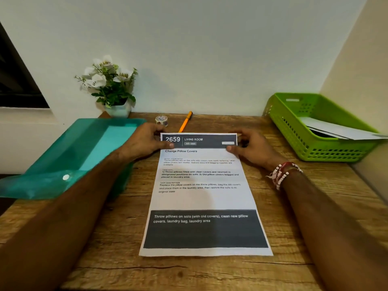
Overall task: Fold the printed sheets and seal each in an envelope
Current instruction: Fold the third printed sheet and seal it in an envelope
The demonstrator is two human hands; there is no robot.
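Okay, near end first: the printed sheet [201, 196] lies flat and lengthwise on the wooden desk [105, 238], with its short near edge toward the person.

- Handling, my read: single office paper, so very light, floppy and easy to crease. It will likely slide on the smooth wood grain if pushed. Best hold is the two far corners, bringing them over to the near edge and then pressing the fold flat.
- Left hand [144, 141] is at the sheet's far left corner, thumb on top of the dark header and fingers curled at the edge, pinching it.
- Right hand [249, 148] mirrors that at the far right corner, also pinching. Beaded bracelets [281, 173] are on that wrist.
- Left of the sheet is a teal plastic snap folder [69, 156], flap open and overhanging the desk edge.
- Right of the sheet, well apart, is a green perforated basket [315, 133] holding white papers [340, 129]. Cannot tell whether they are envelopes.
- Just beyond the sheet's far edge are a tape roll [161, 120] and an orange pen [185, 121].
- Further beyond, to the left, a white pot of artificial flowers [111, 87] stands against a plain pale wall [210, 49]. The desk sits in a corner.
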